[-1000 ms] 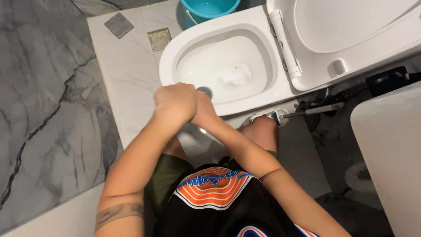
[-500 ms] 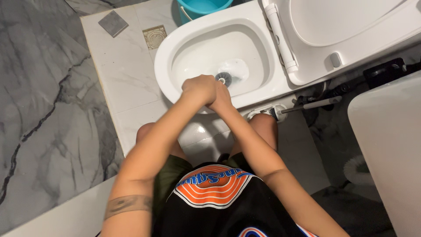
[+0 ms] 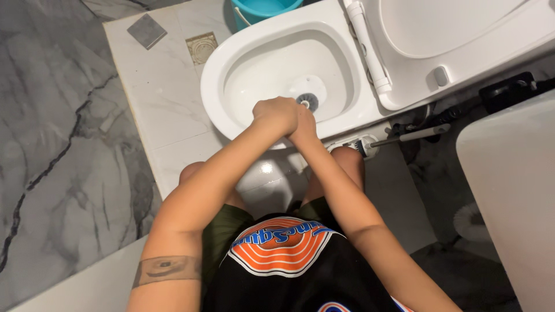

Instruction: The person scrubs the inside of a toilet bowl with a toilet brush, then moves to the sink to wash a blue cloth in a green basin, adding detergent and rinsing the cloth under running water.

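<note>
I see both hands, left hand [image 3: 276,113] and right hand [image 3: 302,123], clenched together around a toilet brush [image 3: 308,101], its head just beyond them down in the toilet bowl [image 3: 231,63]; scrubbing looks midway, foam remaining.

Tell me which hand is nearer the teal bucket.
Left. The left hand sits over the bowl's front, closer to the teal bucket; the right hand is clasped just beside it, farther away.

I am holding a toilet brush [image 3: 307,102] down inside the white toilet bowl [image 3: 254,69]; its dark round bristle head is sitting near the drain at the bowl's bottom, handle hidden in my grip.
</note>
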